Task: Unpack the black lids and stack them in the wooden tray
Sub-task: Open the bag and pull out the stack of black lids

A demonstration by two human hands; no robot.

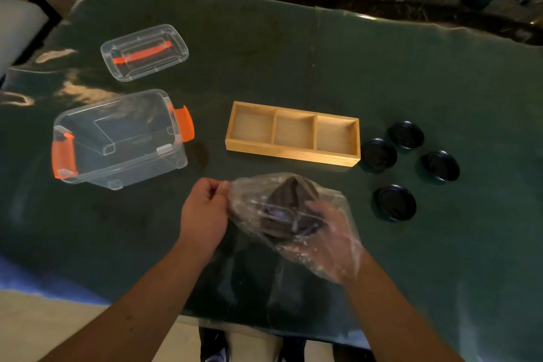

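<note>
Pinching the bag (282, 206) mouth, left hand (204, 214) steadies it while right hand (326, 232), inside, clasps remaining lids (293, 209); four lids (379, 154) lie beside the empty tray (293, 153); light, stiff, slick, so grip rims.

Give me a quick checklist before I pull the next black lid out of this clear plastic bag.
1. Left hand pinches the clear plastic bag at its edge: ok.
2. Right hand inside bag, on the dark lids: ok.
3. Lids left in bag: cannot tell.
4. Three-compartment wooden tray holds nothing, within reach: ok.
5. Four loose black round lids on green table, not yet in tray: not ok.
6. Clear storage box with orange latches sits away from the tray: ok.
</note>
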